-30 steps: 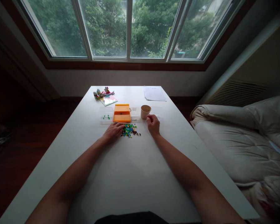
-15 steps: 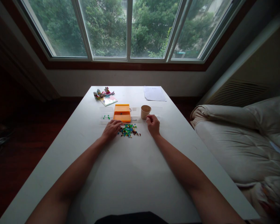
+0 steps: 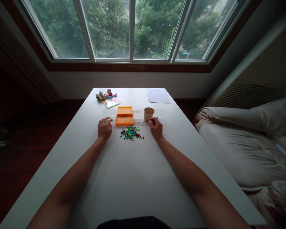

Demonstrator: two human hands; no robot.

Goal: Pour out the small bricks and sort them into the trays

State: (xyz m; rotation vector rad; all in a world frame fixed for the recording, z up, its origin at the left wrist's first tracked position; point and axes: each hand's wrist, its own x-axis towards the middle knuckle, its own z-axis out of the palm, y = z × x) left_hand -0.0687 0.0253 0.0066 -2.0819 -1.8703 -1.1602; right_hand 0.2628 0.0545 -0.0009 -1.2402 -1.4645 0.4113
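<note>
My left hand (image 3: 105, 128) is over the front of the left clear plastic tray (image 3: 109, 112), its fingers curled and drawn together. A bit of green shows by its fingertips; whether it is held or lies in the tray I cannot tell. My right hand (image 3: 155, 127) is closed in front of a brown paper cup (image 3: 149, 114), thumb and fingers together; anything in them is too small to make out. Between the hands lies a loose pile of small coloured building bricks (image 3: 131, 133), green, blue, yellow and brown. Behind the pile stands an orange plastic tray (image 3: 124, 119).
More clear plastic trays (image 3: 161, 114) stand around the cup. Written paper sheets (image 3: 157, 95) lie at the back right of the white table (image 3: 138, 178). At the back left are small colourful figures (image 3: 105, 95) and a pastel card (image 3: 111, 102). A cushioned sofa (image 3: 243, 140) borders the right side.
My left hand has moved left from the brick pile to the left clear tray, its fingers now curled. My right hand stays beside the cup, almost unmoved.
</note>
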